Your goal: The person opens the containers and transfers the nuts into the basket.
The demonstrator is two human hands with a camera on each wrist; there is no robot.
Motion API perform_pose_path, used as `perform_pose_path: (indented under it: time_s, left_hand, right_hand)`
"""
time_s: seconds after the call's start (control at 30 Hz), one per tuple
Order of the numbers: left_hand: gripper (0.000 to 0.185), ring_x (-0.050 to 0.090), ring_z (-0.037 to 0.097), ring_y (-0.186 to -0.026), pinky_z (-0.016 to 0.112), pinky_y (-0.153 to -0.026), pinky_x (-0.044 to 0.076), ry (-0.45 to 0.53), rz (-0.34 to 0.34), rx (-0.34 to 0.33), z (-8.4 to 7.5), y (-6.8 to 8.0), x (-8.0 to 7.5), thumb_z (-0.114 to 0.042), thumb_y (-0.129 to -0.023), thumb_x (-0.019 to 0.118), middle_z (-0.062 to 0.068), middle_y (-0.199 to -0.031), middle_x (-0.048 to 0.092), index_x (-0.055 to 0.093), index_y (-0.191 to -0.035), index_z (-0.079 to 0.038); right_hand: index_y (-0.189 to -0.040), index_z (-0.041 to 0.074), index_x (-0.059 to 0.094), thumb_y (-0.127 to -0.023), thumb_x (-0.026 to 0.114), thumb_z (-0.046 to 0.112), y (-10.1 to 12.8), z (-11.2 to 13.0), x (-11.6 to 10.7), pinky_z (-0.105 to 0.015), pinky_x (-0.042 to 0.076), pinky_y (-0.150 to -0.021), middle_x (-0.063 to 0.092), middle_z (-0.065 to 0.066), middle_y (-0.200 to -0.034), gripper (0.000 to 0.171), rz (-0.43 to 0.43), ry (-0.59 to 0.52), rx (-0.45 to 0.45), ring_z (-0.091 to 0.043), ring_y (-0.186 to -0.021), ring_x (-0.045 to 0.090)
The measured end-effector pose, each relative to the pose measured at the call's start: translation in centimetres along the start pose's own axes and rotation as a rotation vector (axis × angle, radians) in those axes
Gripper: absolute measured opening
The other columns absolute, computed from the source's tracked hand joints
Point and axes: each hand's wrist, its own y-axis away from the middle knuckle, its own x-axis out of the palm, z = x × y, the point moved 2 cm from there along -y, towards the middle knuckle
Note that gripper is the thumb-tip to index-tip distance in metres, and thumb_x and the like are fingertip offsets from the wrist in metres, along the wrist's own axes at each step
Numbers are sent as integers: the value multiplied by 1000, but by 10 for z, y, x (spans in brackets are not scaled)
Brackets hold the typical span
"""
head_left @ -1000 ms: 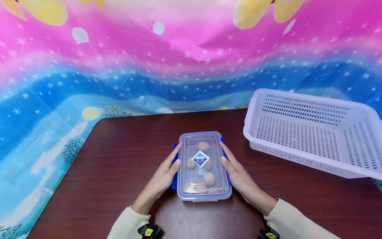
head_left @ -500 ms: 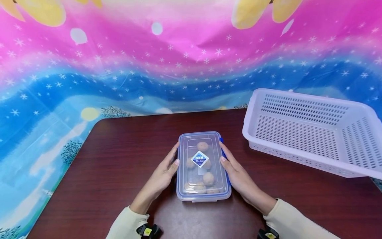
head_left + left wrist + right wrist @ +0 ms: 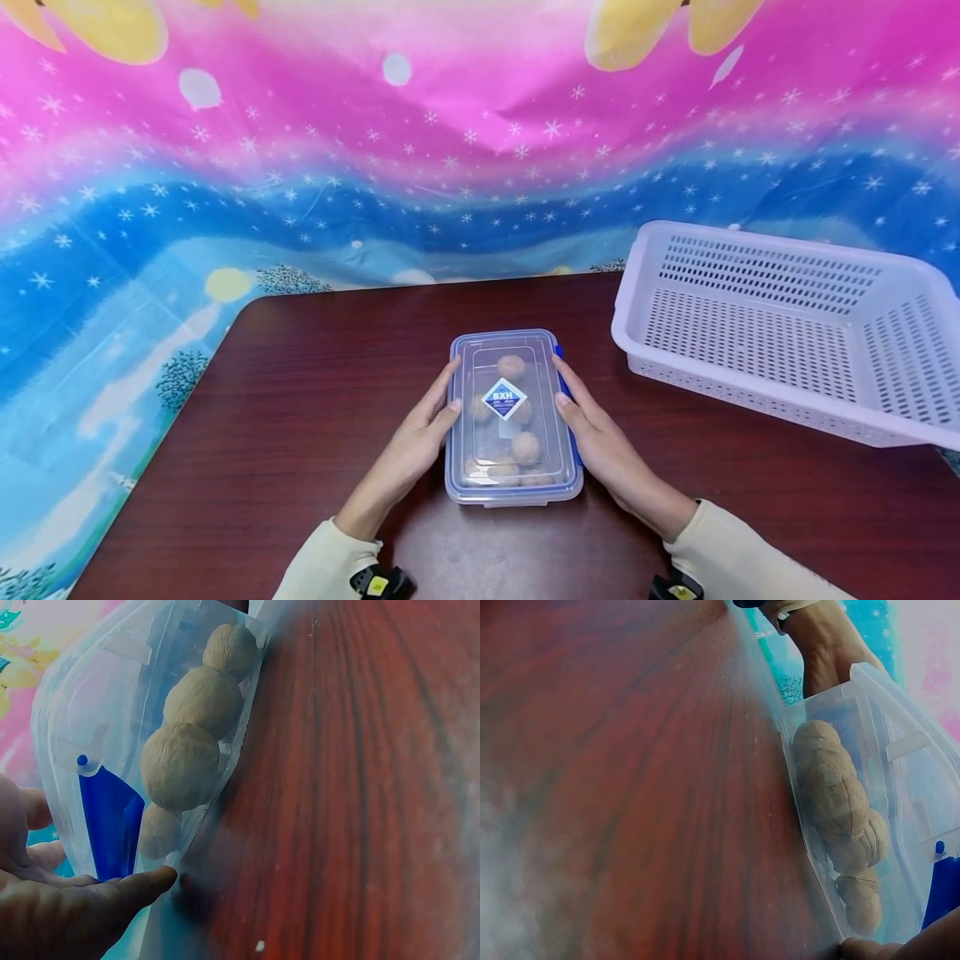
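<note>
Pressing flat against the long sides of the clear lidded box (image 3: pixel 513 417), my left hand (image 3: pixel 415 442) and right hand (image 3: pixel 600 437) lie with fingers straight, curled round nothing. The box sits on the dark table (image 3: pixel 315 400), near its front edge at the middle. Walnuts (image 3: pixel 180 765) show through the wall; I cannot count them, since the label (image 3: pixel 503 398) covers some. The blue clasp (image 3: pixel 111 821) is half hidden by my palm. The white basket (image 3: pixel 780 333) stands at the right edge, cut off.
</note>
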Motion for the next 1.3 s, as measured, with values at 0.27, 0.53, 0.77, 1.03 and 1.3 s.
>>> perform_pose_path:
  time_s: [0.27, 0.53, 0.77, 1.03, 1.3]
  left_hand:
    - [61, 23, 29, -160, 56, -126, 26, -76, -42, -1, 0, 1, 2, -26, -112, 47, 2, -176, 16, 23, -167, -38]
    - [66, 34, 32, -155, 56, -120, 38, -87, -57, -10, 1, 3, 5, -28, -110, 54, 5, -175, 20, 23, -166, -41]
    - [68, 29, 31, -157, 56, -122, 34, -97, -58, -7, 0, 3, 5, -25, -109, 55, 3, -176, 18, 22, -167, -41]
    - [69, 27, 30, -158, 56, -124, 31, -112, -60, -12, 1, 2, 4, -25, -109, 56, 2, -176, 18, 21, -166, -43]
    - [69, 26, 31, -159, 57, -125, 29, -117, -59, -12, 1, 3, 3, -25, -109, 55, 2, -176, 16, 20, -167, -42]
  right_hand:
    - [-167, 45, 15, -116, 32, 35, 1, 0, -2, -60, 7, -130, 10, 6, -177, 55, 6, 8, 26, -27, -163, 8]
    - [-166, 48, 13, -115, 34, 39, 2, -3, -4, -58, 10, -130, 8, 4, -177, 56, 53, -47, 39, -29, -163, 11]
    - [-164, 53, 13, -114, 36, 42, 0, -5, -4, -59, 9, -130, 7, 7, -177, 56, 70, -56, 65, -28, -163, 9]
    - [-165, 51, 12, -114, 36, 43, 0, -5, -6, -60, 8, -129, 6, 2, -178, 56, 87, -59, 45, -31, -162, 11]
    - [-163, 55, 13, -113, 39, 43, -5, -7, -7, -62, 3, -129, 6, 5, -177, 57, 109, -65, 64, -29, -163, 6]
